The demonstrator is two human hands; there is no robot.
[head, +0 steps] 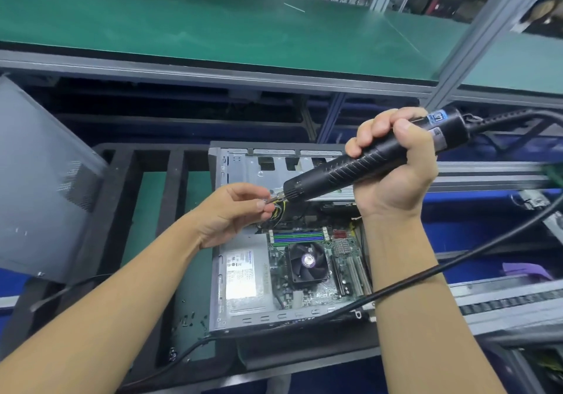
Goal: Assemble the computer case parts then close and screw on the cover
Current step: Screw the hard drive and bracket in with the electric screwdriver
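The open computer case (292, 241) lies flat right under my hands, on the black slatted tray (122, 198), lid off, insides facing up at me. My right hand (393, 165) is up above its far end, fist wrapped tight round the black electric screwdriver (359, 162), all fingers curled on the ribbed grip, thumb across the top. The tool slants down to the left, its cable (457, 262) looping off the back and sweeping down across my right forearm and the near edge of the case. My left hand (234, 211) meets the tip just over the case's middle: thumb and forefinger pinched nearly shut at the bit (274, 199), the other fingers curled loosely below. Something small may sit between them there, but it's too tiny for me to tell.

Inside the case: silver power supply (243, 275) with its white label at near left, black CPU fan (307, 264) beside it on the green board, blue and green memory slots (298, 236) just beyond, a bundle of yellow and black wires under my left fingertips, bare metal drive bay (262, 168) at the far end. A grey side panel (39, 186) stands tilted well off to the left.
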